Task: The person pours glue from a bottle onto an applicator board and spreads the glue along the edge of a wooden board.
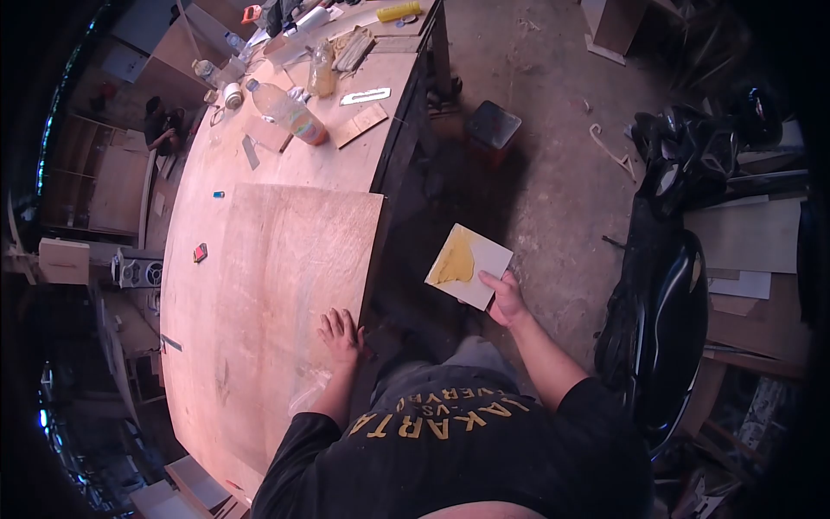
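A light square board [494, 264] with a patch of yellow paste [456, 257] on it is in my right hand [507, 298], thumb on top, fingers beneath. The board is held over the floor, right of the workbench. My left hand [342, 336] lies with its fingers spread on a wooden panel [294, 259], near the panel's right edge. The panel rests on the workbench [194, 221]. Beside my left wrist is a clear, crumpled patch [311, 381] that I cannot make out.
Bottles [290, 112], a flat scraper [366, 96] and wood pieces [361, 126] lie at the bench's far end. A small red object [201, 253] is left of the panel. A black bucket [493, 125] and a motorcycle [661, 311] stand to the right. A person [162, 125] sits far left.
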The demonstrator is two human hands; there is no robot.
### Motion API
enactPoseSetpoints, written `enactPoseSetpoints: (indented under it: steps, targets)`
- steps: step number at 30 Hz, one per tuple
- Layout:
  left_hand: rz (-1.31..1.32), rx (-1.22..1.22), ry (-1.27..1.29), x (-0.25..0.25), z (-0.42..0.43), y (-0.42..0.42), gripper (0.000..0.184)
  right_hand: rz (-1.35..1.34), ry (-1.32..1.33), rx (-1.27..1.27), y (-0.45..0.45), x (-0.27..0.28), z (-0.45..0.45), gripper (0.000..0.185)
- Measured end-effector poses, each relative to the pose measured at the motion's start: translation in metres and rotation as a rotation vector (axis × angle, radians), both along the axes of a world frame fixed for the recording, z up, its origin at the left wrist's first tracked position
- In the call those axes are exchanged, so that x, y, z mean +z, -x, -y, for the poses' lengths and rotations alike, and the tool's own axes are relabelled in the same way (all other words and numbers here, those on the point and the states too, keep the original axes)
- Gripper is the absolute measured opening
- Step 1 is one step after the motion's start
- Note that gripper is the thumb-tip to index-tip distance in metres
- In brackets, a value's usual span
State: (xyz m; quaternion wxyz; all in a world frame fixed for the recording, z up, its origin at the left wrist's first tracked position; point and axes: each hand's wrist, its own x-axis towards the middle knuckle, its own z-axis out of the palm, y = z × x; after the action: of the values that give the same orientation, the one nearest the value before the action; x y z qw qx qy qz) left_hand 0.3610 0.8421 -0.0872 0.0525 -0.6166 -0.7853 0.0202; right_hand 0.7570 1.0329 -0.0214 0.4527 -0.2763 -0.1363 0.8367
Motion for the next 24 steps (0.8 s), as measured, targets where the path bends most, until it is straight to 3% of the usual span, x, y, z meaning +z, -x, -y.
enactPoseSetpoints:
  steps: [6,11,14,16,24]
  targets:
    - [0.339,-0.17,-0.011,0.042,-0.06,-0.023,0.08,0.037,0.04,-0.027,0.006,-0.008,0.002,0.034]
    - [0.31,-0.371,-0.1,0.054,-0.23,-0.01,0.082,0.082,0.096,-0.031,0.009,-0.009,0.003,0.036]
    - [0.302,-0.512,-0.112,0.049,-0.288,0.004,0.083,0.103,0.114,-0.052,0.016,-0.014,0.009,0.037]
    - [0.41,-0.591,-0.172,0.04,-0.306,0.01,0.081,0.101,0.128,-0.055,0.019,-0.014,0.008,0.037]
    - [0.453,-0.457,-0.14,0.034,-0.306,0.003,0.074,0.053,0.131,-0.089,0.047,-0.026,0.004,0.035]
